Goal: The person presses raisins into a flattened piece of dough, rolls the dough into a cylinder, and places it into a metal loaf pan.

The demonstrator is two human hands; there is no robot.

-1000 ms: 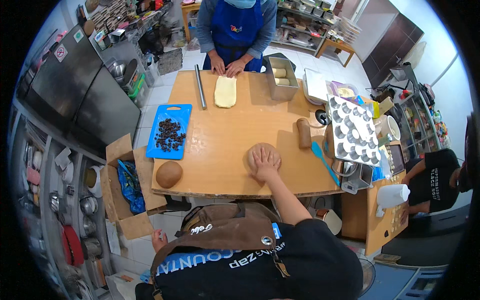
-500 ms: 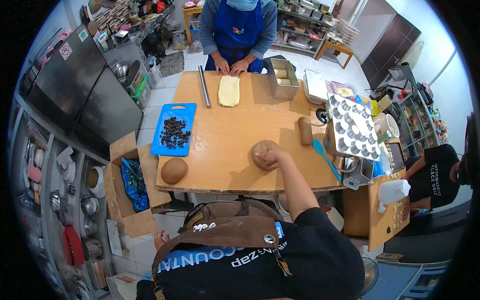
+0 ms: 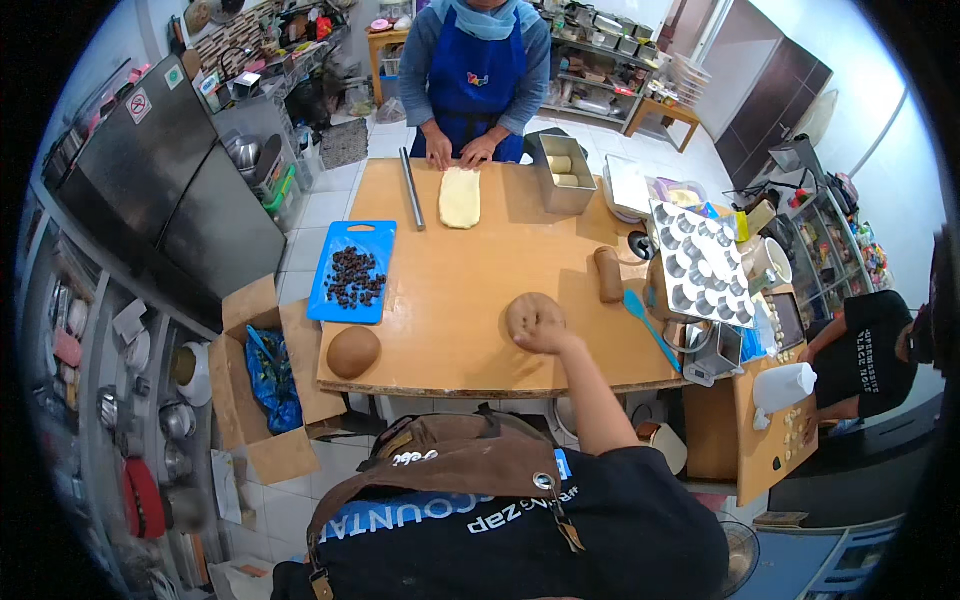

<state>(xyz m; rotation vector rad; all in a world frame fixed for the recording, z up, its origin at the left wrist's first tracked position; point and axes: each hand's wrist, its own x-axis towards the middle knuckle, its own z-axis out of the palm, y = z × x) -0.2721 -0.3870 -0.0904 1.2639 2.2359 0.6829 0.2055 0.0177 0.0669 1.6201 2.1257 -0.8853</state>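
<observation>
My right hand [image 3: 543, 337] is on the near side of a round, flattened brown dough [image 3: 530, 308], with its fingers curled against it. Dents mark the top of this dough. A smooth brown dough ball [image 3: 354, 352] rests at the table's near left corner. Right of my hand lies a brown dough roll [image 3: 608, 275], beside a blue spatula [image 3: 650, 330]. My left hand is out of sight. Across the table, a co-worker in a blue apron has both hands at the far end of a flat pale dough strip [image 3: 460, 198].
A blue cutting board [image 3: 318, 290] bears dark chocolate-like pieces. Beside the pale strip lies a metal rolling tube [image 3: 412, 190]. A metal loaf tin [image 3: 568, 195] holds pale rolls. A muffin tray [image 3: 700, 262] stands at right, an open cardboard box [image 3: 240, 400] at left.
My right hand has drawn toward the dough's near edge, baring its dented top. My left hand, partly visible at lower left before, is gone from view. The whole view has shifted slightly.
</observation>
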